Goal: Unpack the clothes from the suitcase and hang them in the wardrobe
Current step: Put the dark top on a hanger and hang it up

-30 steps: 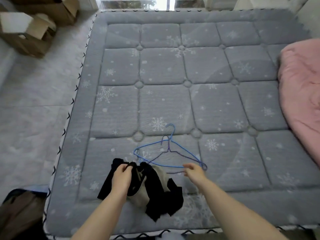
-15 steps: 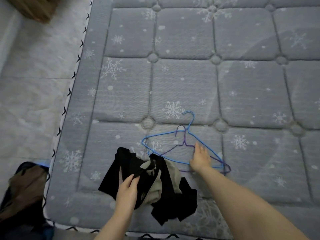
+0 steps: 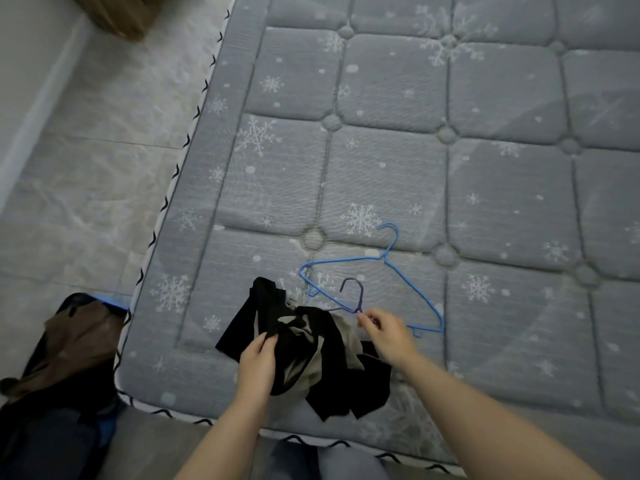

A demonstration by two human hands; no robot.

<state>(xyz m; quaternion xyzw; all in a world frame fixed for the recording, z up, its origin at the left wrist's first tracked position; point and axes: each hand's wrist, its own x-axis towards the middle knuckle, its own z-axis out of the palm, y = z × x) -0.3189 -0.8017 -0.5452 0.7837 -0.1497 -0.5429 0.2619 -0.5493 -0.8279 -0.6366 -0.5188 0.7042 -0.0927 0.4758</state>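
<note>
Purple hanger [image 3: 356, 299] now pinched in right hand [image 3: 388, 336], off blue hanger [image 3: 377, 271]; left hand [image 3: 258, 365] still gripping black garment [image 3: 304, 348].

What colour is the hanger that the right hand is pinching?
Purple; the right hand pinches the purple hanger below its hook, seen in the head view.

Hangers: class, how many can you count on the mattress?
2. The blue hanger lies flat on the mattress; the purple hanger is pinched by the right hand, partly hidden by clothes.
</note>
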